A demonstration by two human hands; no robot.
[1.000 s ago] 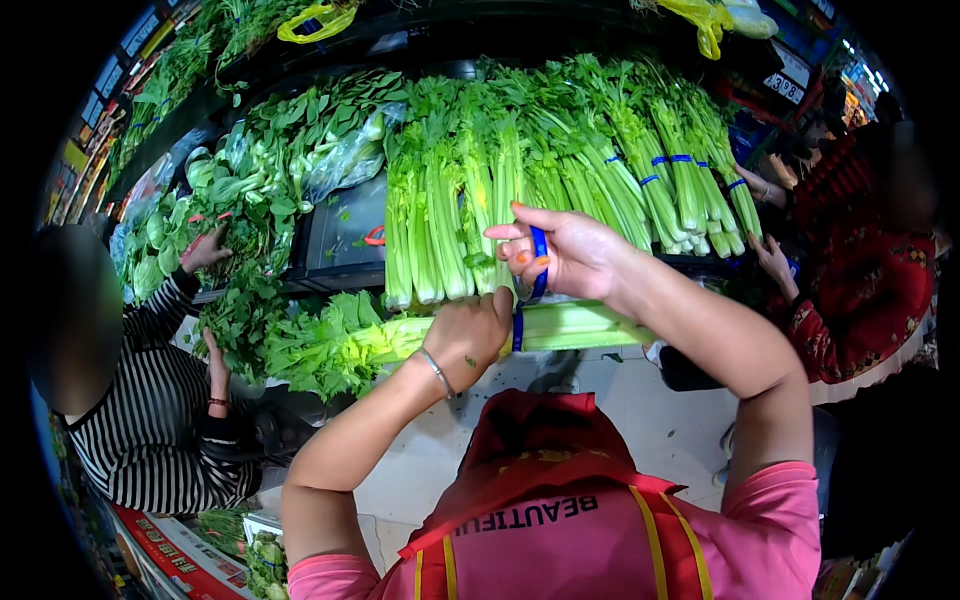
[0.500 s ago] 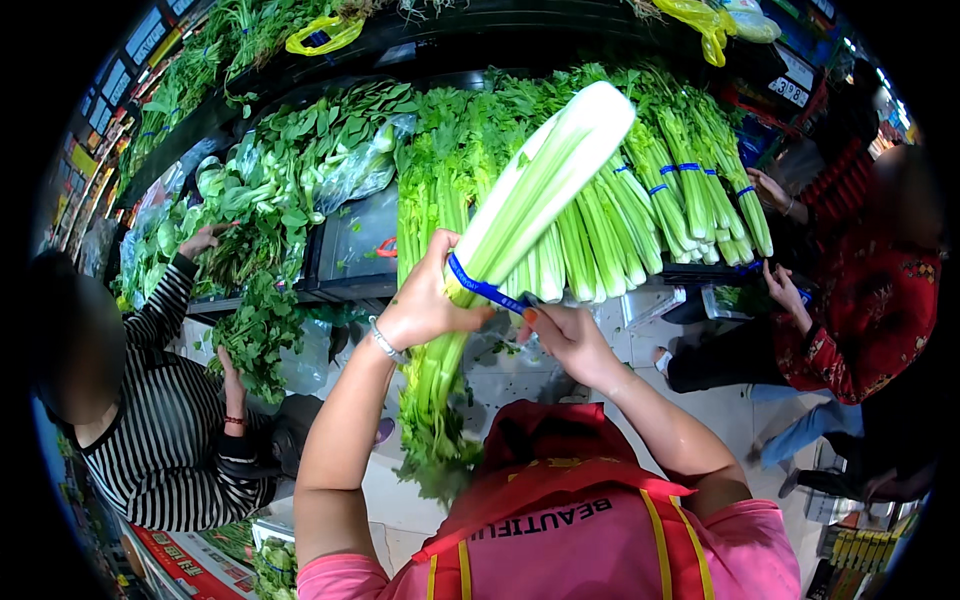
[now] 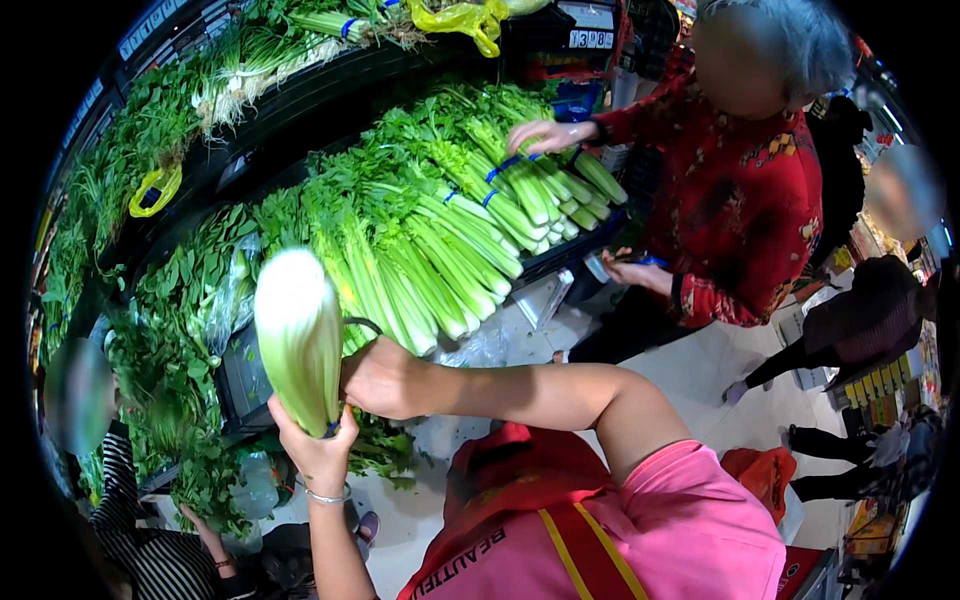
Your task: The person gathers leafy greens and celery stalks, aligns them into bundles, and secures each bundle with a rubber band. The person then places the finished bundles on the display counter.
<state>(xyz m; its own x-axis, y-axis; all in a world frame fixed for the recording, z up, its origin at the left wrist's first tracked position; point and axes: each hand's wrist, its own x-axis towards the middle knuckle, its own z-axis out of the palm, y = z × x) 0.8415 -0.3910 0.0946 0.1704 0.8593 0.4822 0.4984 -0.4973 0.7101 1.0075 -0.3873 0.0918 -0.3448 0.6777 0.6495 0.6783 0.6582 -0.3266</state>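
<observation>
A thick celery bunch (image 3: 300,340) stands nearly upright before me, its pale cut base toward the top. My left hand (image 3: 318,440) grips its lower stalks from below, and a bit of blue band shows at the fingers. My right hand (image 3: 388,380) is closed against the right side of the bunch. From it a thin dark tie strip (image 3: 364,322) curves up; the fingertips are hidden behind the fist. Leaves of the held celery (image 3: 385,452) hang below my hands. Beyond lies a row of celery bunches (image 3: 430,265) on the display, several with blue bands.
At right, a person in a red patterned top (image 3: 740,220) reaches onto the banded celery. Another person in striped sleeves (image 3: 165,560) is at lower left beside leafy greens (image 3: 180,300). A raised shelf (image 3: 240,150) with greens and yellow bags (image 3: 465,22) runs along the back.
My view has turned right. The celery has swung from slanted to nearly upright, and my right hand has moved up against its side. The person in red now reaches over the celery row.
</observation>
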